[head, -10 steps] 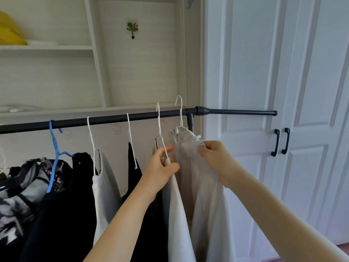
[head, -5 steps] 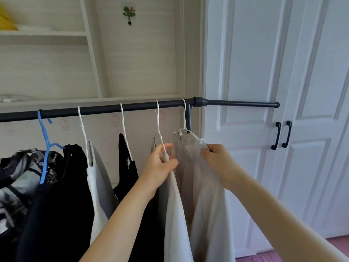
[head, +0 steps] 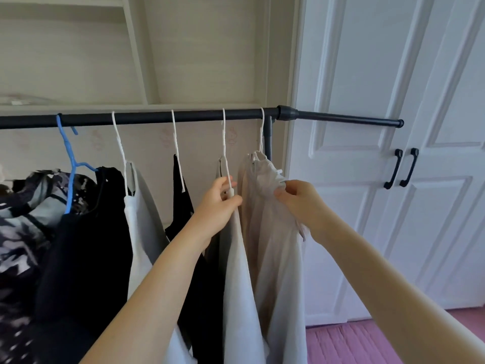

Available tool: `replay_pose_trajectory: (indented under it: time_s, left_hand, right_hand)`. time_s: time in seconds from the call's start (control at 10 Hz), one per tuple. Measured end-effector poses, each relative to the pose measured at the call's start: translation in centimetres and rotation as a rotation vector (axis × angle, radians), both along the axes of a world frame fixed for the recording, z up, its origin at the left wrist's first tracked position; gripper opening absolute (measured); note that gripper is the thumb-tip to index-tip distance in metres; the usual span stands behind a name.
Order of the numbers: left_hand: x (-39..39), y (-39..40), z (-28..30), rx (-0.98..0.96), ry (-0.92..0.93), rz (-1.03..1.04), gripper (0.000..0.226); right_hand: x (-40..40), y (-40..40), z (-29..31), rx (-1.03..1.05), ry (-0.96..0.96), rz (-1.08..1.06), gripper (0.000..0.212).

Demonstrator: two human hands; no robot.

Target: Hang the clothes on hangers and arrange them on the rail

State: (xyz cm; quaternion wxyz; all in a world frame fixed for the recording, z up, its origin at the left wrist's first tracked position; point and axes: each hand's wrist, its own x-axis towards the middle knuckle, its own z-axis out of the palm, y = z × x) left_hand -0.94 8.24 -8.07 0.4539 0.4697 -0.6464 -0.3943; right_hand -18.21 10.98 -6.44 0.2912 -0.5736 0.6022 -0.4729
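A black rail (head: 157, 117) runs across the view with several garments on hangers. At its right end hangs a beige garment (head: 270, 232) on a white hanger (head: 261, 132). My right hand (head: 296, 198) pinches the ruffled top edge of this beige garment. Just left of it a pale grey garment (head: 237, 285) hangs on another white hanger (head: 223, 137). My left hand (head: 217, 203) grips that hanger's shoulder with the cloth. Further left hang a black garment (head: 181, 195), a white one (head: 141, 222), and a black one (head: 86, 245) on a blue hanger (head: 69, 158).
A patterned black-and-white garment (head: 18, 222) hangs at the far left. The rail's thin end (head: 349, 120) juts right, bare, in front of white doors (head: 393, 179) with black handles (head: 400, 168). Shelving (head: 136, 48) stands behind. Pink floor (head: 354, 342) shows at the bottom right.
The view has tilted down, so the rail sits higher in the frame. The beige garment's hook, lifted above the rail a second ago, now rests on it. Both hands keep their holds.
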Motion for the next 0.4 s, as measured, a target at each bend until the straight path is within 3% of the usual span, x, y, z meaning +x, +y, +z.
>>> replay_pose_trajectory:
  time_s: [0.2, 0.3, 0.4]
  left_hand:
    - [0.6, 2.9, -1.5, 0.029, -0.052, -0.010, 0.059]
    - [1.8, 5.8, -2.1, 0.038, -0.017, -0.077, 0.066]
    - [3.5, 8.7, -2.6, 0.058, 0.039, -0.148, 0.064]
  right_hand:
    - [1.4, 3.5, -1.0, 0.048, 0.104, -0.070, 0.021]
    - [2.4, 6.2, -2.0, 0.028, 0.248, -0.151, 0.035]
    - [4.1, 9.3, -2.2, -0.041, 0.248, -0.260, 0.037]
